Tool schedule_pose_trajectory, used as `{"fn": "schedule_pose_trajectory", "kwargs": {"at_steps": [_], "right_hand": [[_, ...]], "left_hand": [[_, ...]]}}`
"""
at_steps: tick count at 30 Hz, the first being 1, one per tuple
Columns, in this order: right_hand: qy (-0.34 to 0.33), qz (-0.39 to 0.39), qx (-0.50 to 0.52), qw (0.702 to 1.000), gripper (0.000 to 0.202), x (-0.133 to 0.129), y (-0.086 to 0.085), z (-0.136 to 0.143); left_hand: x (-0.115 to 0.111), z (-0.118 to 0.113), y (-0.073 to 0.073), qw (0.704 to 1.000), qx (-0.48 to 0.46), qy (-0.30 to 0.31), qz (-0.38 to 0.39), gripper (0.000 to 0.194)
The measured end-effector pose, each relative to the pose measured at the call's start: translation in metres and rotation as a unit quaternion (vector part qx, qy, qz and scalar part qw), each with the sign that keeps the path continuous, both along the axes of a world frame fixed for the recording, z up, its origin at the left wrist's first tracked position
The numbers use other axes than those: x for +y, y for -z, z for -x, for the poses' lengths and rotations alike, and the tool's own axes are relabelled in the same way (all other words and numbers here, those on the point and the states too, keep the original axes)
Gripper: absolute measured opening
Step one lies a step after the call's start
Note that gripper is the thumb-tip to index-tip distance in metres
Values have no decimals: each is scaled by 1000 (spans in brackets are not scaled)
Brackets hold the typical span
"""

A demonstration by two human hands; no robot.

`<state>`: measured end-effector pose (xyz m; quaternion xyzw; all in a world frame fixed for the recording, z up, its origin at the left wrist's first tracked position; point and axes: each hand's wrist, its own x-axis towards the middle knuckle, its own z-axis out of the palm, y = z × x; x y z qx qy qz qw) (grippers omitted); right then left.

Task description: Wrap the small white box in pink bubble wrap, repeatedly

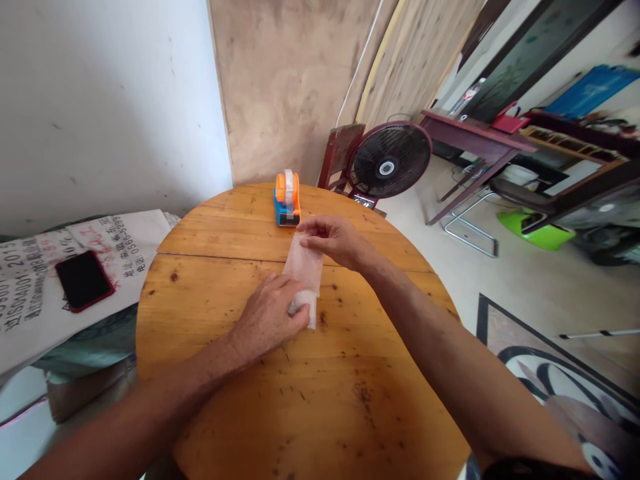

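Note:
A strip of thin, translucent white wrapping (306, 270) lies lengthwise on the round wooden table (215, 293), pointing away from me. My left hand (274, 308) is curled over its near end, where the material looks bunched or folded; whether anything is inside cannot be made out. At the far end, the thumb and fingertips of my right hand (336, 241) close on the strip's upper edge. Just beyond that hand stands a blue and orange tape dispenser (287, 198) with a roll of clear tape on it, touched by neither hand.
Left of the table, a black phone (85, 280) rests on a printed white sack (135, 240). A floor fan (387, 163) stands behind the table's right rim. Farther right are a dark red desk (475, 130), a chair (520, 193) and a green basin (543, 233).

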<state>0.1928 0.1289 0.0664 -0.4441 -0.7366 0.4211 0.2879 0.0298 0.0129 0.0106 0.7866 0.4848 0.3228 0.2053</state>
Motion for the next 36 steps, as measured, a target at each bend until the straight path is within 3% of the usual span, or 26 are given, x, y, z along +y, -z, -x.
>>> {"fn": "schedule_pose_trajectory", "kwargs": {"at_steps": [5,12,17,20,24,30,36], "right_hand": [[-16,-76,-10,997,23,-33,-14,-2],[-32,-147,-25,988,39,-67,-16,-4],[-50,-177,-59,981,41,-86,-16,-6],[-56,-185,-75,978,40,-96,-14,-7],[-65,-229,-95,967,41,-107,-8,-6],[-86,-300,-117,943,46,-125,9,-2],[-54,-319,-82,942,57,-137,25,-3]], "left_hand": [[-2,0,3,999,0,-14,-30,15],[-9,1,0,994,36,-80,-68,15],[-6,4,4,991,-33,-129,-4,50],[-1,6,5,992,-104,-70,30,64],[5,9,5,979,-179,23,95,38],[10,12,9,978,-190,42,77,8],[11,13,5,984,-163,56,42,10]]}}
